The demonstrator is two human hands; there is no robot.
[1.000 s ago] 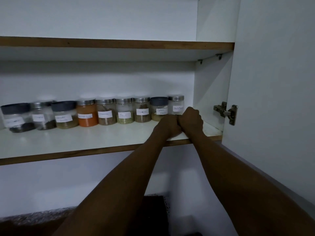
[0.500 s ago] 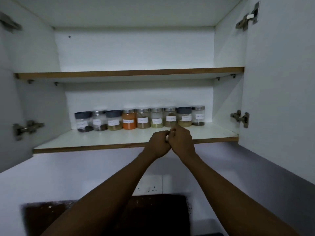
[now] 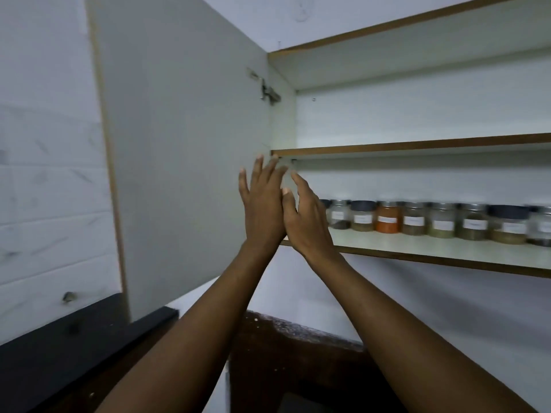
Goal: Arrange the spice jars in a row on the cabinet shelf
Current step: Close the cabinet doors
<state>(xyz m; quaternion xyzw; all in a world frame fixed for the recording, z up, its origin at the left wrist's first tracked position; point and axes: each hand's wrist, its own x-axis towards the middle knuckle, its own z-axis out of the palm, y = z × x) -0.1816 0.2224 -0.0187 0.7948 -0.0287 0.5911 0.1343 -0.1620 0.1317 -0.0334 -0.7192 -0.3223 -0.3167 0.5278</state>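
Jars [image 3: 441, 223] line shelf [image 3: 432, 248], right of both empty, raised hands [image 3: 283, 213].

Dim kitchen corner, white wall cabinet standing open.
White tiled wall [image 3: 44, 174] left; open cabinet door [image 3: 185, 144] with metal hinge [image 3: 268, 92]; dark counter [image 3: 74, 353] below; wood-edged upper shelf [image 3: 417, 144] right.

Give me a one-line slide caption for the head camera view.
Both empty hands, left hand and right hand, raised open beside the cabinet door, spice jars lined up on the shelf.
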